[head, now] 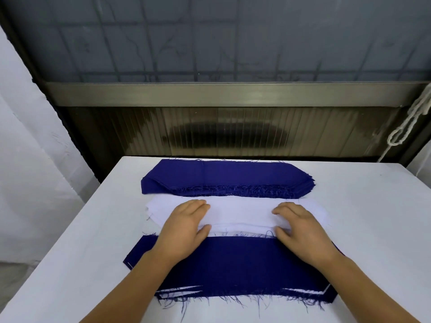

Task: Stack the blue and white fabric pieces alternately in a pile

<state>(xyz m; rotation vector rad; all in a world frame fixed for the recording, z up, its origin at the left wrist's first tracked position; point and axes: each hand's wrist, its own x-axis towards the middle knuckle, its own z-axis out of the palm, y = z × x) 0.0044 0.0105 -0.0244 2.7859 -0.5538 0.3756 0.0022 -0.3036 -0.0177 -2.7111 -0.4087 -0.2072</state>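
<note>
My left hand [184, 226] and right hand [300, 227] each pinch the top white fabric piece [240, 214] mid-desk. Behind it lies the frayed dark-blue fabric stack [224, 177]; the alternating blue-topped pile [233, 264] sits by the white desk's [373, 229] near edge.

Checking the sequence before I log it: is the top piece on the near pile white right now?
No: the near pile shows a blue piece on top, with white only peeking out at its near edge.

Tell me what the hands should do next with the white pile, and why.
Probably lift the top white piece and lay it on the near pile, whose top is blue. Both the left hand and right hand already pinch its near edge.
</note>
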